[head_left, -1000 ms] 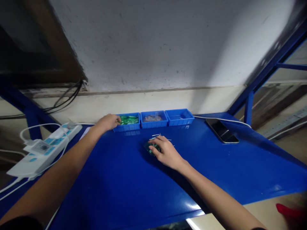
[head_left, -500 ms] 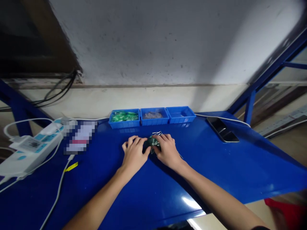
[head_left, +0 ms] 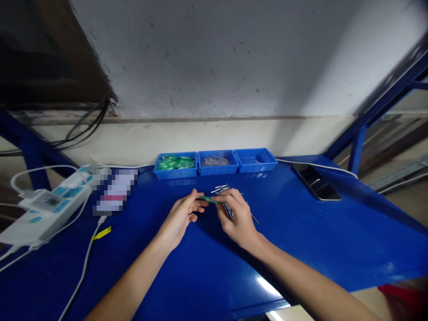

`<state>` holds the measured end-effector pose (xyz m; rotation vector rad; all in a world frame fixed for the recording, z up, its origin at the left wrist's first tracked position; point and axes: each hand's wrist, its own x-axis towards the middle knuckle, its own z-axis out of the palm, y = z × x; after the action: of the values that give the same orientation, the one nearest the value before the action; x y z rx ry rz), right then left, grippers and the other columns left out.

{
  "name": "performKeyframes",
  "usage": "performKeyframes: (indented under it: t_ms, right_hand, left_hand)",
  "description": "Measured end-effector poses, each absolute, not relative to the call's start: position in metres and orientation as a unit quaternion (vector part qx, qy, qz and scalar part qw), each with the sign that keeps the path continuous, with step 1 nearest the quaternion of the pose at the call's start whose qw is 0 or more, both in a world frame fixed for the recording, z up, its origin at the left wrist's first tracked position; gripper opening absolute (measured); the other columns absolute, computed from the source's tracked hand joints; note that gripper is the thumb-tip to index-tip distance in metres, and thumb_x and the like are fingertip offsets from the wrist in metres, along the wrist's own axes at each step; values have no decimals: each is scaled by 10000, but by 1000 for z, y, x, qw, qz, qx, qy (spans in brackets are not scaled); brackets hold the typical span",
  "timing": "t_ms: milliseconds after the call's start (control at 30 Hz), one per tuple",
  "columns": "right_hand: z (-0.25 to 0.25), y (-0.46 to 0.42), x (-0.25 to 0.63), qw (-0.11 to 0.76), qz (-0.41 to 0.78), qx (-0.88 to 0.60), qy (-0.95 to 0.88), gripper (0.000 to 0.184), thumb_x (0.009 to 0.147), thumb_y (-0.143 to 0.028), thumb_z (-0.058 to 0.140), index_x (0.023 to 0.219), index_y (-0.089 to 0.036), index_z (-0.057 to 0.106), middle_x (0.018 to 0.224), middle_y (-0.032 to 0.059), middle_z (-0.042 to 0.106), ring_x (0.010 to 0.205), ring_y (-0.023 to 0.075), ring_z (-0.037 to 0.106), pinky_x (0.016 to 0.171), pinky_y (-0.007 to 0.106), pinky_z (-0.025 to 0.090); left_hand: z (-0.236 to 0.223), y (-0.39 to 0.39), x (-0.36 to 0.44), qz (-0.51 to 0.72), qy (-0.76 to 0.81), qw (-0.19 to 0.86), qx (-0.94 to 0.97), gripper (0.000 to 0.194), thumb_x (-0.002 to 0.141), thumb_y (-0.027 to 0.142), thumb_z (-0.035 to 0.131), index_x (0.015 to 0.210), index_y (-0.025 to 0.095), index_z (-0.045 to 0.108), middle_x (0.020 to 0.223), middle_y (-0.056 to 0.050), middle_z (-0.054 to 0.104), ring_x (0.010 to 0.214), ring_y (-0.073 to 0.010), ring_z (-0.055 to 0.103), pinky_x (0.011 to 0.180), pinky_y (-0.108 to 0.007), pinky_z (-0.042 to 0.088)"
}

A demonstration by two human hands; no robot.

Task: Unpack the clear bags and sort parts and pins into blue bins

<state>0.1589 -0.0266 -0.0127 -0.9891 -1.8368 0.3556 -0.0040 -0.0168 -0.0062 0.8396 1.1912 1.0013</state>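
The right hand [head_left: 238, 219] is gripping a green packet [head_left: 210, 199] above the glossy blue table [head_left: 197, 281]; the left hand [head_left: 179, 218] is pinching its other end. The packet is probably feeling light, limp and slippery, its edges offering the surest hold. A stained wall [head_left: 214, 67] is standing behind.

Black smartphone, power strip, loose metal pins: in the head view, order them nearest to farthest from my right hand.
1. Loose metal pins, just beyond your right hand.
2. Black smartphone, to the right.
3. Power strip, far left.
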Motion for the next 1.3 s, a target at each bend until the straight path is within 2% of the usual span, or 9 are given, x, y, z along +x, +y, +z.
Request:
performKeyframes:
  t_ms: [233, 367, 467, 600, 767, 933, 1033, 1133, 1300]
  right_hand:
    - [-18, -24, 158, 471, 141, -395, -776, 254, 810, -72, 469, 996, -206, 577, 999, 87, 580, 1036, 225, 509, 915, 409, 420]
    - [-17, -22, 157, 470, 175, -397, -769, 255, 823, -66, 432, 966, -200, 595, 919, 76, 610, 889, 194, 567, 794, 350, 470]
    - [-16, -23, 157, 484, 177, -402, -757, 253, 818, -65, 419, 907, -197, 616, 850, 67, 608, 797, 180, 571, 713, 324, 473]
    - [-15, -25, 158, 514, 140, -390, -751, 233, 805, -74, 441, 838, -217, 623, 909, 67, 603, 879, 197, 569, 775, 372, 474]
    - [-17, -29, 159, 512, 78, -360, -776, 248, 797, -59, 466, 849, -238, 630, 1112, 76, 542, 1090, 228, 502, 916, 438, 426]
    - [-17, -28, 157, 475, 123, -443, -750, 223, 805, -127, 504, 945, -212, 656, 1190, 121, 451, 1136, 259, 439, 918, 440, 419]
    - [-14, -24, 156, 460, 199, -483, -718, 163, 840, -246, 527, 909, -204, 668, 996, 97, 552, 991, 235, 507, 893, 431, 417]
    - [-12, -19, 155, 449, 367, -489, -652, 302, 879, -420, 472, 840, -182, 654, 788, 43, 599, 773, 178, 552, 736, 339, 460]
    - [-16, -17, 154, 486, 547, -443, -518, 403, 833, -521, 503, 739, -151, 630, 703, 25, 609, 660, 136, 555, 641, 261, 442]
  left_hand:
    - [-1, -20, -8, 510, 480, 563, 438, 433, 680, 259, 707, 1098, 197, 608, 807, -19, 648, 794, -156, 592, 644, -230, 422]
    - [-1, -22, -6, 496, 483, 514, 506, 320, 674, 253, 715, 985, 196, 665, 782, -19, 639, 777, -155, 586, 731, -256, 433]
    - [-4, -20, -6, 494, 475, 560, 465, 307, 721, 328, 677, 991, 182, 674, 748, -18, 619, 657, -120, 550, 645, -241, 423]
    - [-6, -17, -5, 516, 461, 639, 337, 392, 800, 466, 567, 999, 141, 660, 794, -59, 648, 642, -121, 571, 623, -248, 433]
    - [-8, -16, -3, 507, 428, 667, 339, 326, 710, 288, 707, 1005, 166, 644, 876, -54, 673, 789, -150, 620, 715, -253, 460]
    - [-12, -16, -6, 556, 484, 519, 433, 360, 719, 297, 703, 1056, 198, 623, 894, -33, 675, 782, -145, 608, 711, -247, 458]
    - [-13, -18, -7, 556, 504, 399, 528, 235, 766, 309, 648, 983, 218, 648, 954, -46, 664, 853, -183, 612, 752, -282, 472]
    - [-13, -23, -5, 518, 491, 283, 641, 128, 807, 285, 588, 880, 250, 686, 1006, -58, 611, 960, -216, 586, 810, -323, 479]
    - [-13, -26, -3, 470, 458, 187, 731, 190, 836, 230, 544, 922, 292, 702, 1047, -62, 545, 926, -198, 575, 885, -355, 466]
